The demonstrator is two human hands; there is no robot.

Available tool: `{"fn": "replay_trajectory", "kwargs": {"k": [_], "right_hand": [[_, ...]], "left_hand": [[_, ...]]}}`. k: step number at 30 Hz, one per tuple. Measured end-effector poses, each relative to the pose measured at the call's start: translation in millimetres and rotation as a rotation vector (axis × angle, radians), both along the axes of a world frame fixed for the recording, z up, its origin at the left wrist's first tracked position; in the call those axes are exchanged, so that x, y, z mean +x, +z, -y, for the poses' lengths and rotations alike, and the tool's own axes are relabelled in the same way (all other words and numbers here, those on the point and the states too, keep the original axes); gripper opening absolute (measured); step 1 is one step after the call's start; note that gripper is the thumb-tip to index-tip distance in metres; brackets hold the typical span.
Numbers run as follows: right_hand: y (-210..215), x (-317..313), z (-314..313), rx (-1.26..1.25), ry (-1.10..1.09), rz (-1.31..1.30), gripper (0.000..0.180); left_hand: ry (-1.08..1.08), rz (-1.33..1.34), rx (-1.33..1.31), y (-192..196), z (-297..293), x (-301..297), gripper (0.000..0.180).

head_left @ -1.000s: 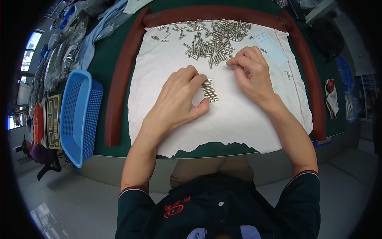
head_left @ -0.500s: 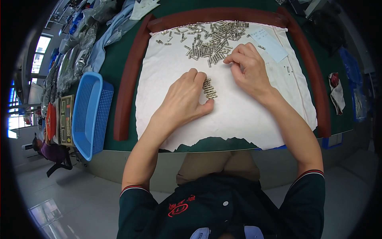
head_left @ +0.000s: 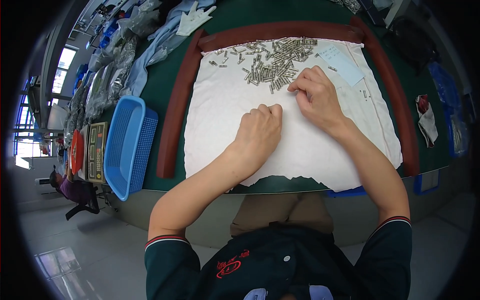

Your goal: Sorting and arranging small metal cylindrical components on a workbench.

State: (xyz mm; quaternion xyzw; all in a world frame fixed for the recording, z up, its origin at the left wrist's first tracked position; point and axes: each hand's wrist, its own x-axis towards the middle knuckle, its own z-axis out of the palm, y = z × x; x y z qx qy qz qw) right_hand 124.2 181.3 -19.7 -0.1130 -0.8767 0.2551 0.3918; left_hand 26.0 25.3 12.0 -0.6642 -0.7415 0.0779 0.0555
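Small silvery metal cylinders [head_left: 275,67] lie in a loose heap on the far part of a white cloth [head_left: 220,120], with several strays to the left. My left hand [head_left: 259,132] rests palm down on the cloth, fingers curled and closed. What lies in or under it is hidden. Just off the near right edge of the heap is my right hand [head_left: 318,100], its thumb and fingers bent together. Whether a cylinder sits between its fingertips cannot be made out.
Dark red bars [head_left: 177,120] frame the cloth on three sides. A light blue paper slip [head_left: 342,65] lies at its far right. Left of the frame stand a blue basket [head_left: 127,150] and bagged goods [head_left: 112,70]. A white glove [head_left: 196,19] lies at the back.
My left hand has shifted right and closed in; the short row of metal cylinders beside its thumb is now out of sight. My right hand stays by the heap. The whole view has shifted slightly.
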Motion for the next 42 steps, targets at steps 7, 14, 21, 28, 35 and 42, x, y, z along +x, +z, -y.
{"fn": "replay_trajectory", "kwargs": {"k": [7,14,21,28,35,42], "right_hand": [[0.8,3.0,2.7,-0.061,-0.017,0.044,0.015],[-0.8,1.6,1.4,-0.029,0.014,0.035,0.017],[1.1,5.9,1.0,-0.043,0.023,0.086,0.017],[1.0,2.9,3.4,-0.048,0.038,0.117,0.017],[-2.2,5.4,-1.9,-0.058,0.035,0.130,0.017],[6.2,3.2,3.6,-0.119,0.059,0.161,0.015]], "left_hand": [[0.014,-0.188,-0.003,-3.8,5.9,17.4,0.014],[0.055,-0.292,-0.124,-4.2,-0.6,19.1,0.014],[-0.058,-0.046,-0.040,4.2,4.8,3.2,0.011],[0.094,0.630,-0.180,42.8,27.6,-35.2,0.013],[0.445,1.015,0.191,109.7,128.4,-130.6,0.005],[0.801,0.293,0.202,106.7,233.7,-240.5,0.020]]}}
